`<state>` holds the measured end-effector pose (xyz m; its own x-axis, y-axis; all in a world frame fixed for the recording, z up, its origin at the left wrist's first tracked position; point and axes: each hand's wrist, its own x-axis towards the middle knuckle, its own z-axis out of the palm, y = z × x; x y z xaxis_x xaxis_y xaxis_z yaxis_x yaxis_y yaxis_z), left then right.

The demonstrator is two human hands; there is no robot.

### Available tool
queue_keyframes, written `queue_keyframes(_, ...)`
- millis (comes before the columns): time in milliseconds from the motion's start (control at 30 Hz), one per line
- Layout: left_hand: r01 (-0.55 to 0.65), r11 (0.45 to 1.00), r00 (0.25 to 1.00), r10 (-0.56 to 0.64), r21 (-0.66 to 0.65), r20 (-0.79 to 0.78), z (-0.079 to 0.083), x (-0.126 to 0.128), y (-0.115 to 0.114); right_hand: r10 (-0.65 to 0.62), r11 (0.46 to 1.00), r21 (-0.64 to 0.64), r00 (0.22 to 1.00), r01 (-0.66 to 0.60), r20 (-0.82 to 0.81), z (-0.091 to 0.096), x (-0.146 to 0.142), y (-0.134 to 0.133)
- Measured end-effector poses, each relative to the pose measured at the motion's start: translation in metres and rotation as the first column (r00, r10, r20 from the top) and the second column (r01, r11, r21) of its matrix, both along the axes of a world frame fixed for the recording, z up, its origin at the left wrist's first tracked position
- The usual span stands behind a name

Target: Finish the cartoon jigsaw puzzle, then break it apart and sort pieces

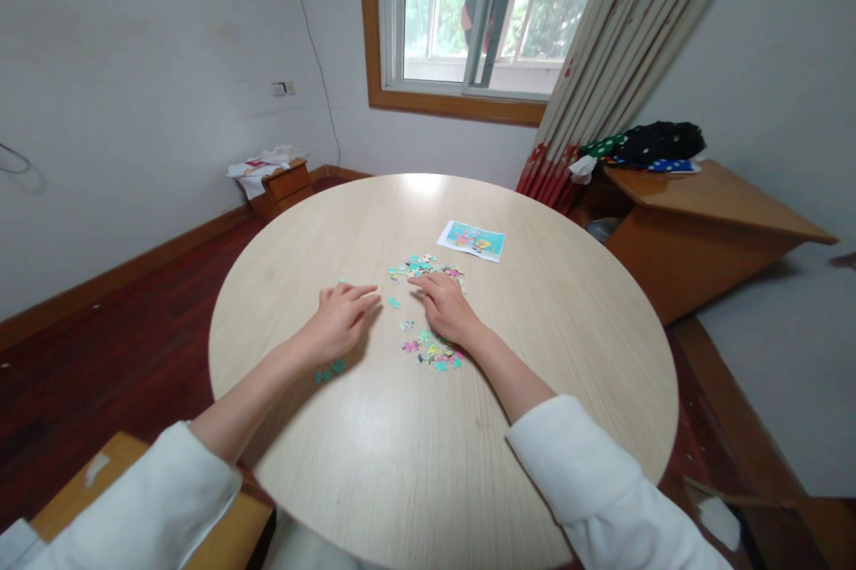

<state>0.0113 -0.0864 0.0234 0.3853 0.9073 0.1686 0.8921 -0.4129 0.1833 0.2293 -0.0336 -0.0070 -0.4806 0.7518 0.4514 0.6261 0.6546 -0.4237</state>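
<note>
Loose jigsaw puzzle pieces lie on a round table in two main groups. My left hand (342, 320) hovers over or rests on the left part, fingers stretched out and apart, nothing visible in them. A few turquoise puzzle pieces (330, 372) lie just below its wrist. Palm down, my right hand (447, 307) reaches to the near edge of the far puzzle pile (423, 264), its fingers extended and partly covering pieces. Closer to me, below that hand, is a second puzzle pile (438, 352) in pink, green and yellow. One turquoise puzzle piece (394, 303) sits between the hands.
A picture sheet (472, 241) with a turquoise cartoon scene lies beyond the far pile on the round wooden table (374, 472). Tilted wooden furniture (709, 240) bearing dark cloth stands at the right. A wooden stool (220, 525) is at the lower left.
</note>
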Motion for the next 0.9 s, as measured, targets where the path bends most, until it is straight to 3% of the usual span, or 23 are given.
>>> queue_keyframes(67,0.082,0.996,0.995,-0.084,-0.035,-0.06,0.0,0.01,-0.002,-0.052,0.999,0.009,0.998,0.052,-0.024,0.001,0.004,0.002)
queue_keyframes(167,0.114,0.991,0.981,-0.123,-0.067,-0.15,-0.003,0.02,-0.007,-0.125,0.992,-0.001,0.992,0.125,-0.02,0.003,0.009,0.003)
queue_keyframes(333,-0.011,1.0,0.968,0.009,-0.007,-0.25,-0.005,0.013,-0.02,-0.185,0.982,-0.042,0.982,0.186,0.028,0.004,0.011,0.003)
queue_keyframes(500,-0.17,0.985,0.944,0.174,0.039,-0.279,-0.008,-0.011,-0.023,-0.041,0.997,-0.055,0.995,0.047,0.093,0.002,0.002,0.001)
queue_keyframes(600,-0.247,0.967,0.926,0.253,0.056,-0.279,-0.01,-0.021,-0.017,-0.017,0.998,-0.058,0.99,0.025,0.137,0.002,-0.002,-0.001)
queue_keyframes(733,-0.273,0.961,0.924,0.277,0.052,-0.264,-0.005,-0.019,-0.009,-0.073,0.994,-0.059,0.971,0.089,0.226,0.0,-0.001,0.0)
queue_keyframes(900,-0.225,0.974,0.95,0.225,0.021,-0.215,0.01,0.005,-0.005,-0.114,0.991,-0.034,0.96,0.127,0.256,-0.004,-0.002,0.0)
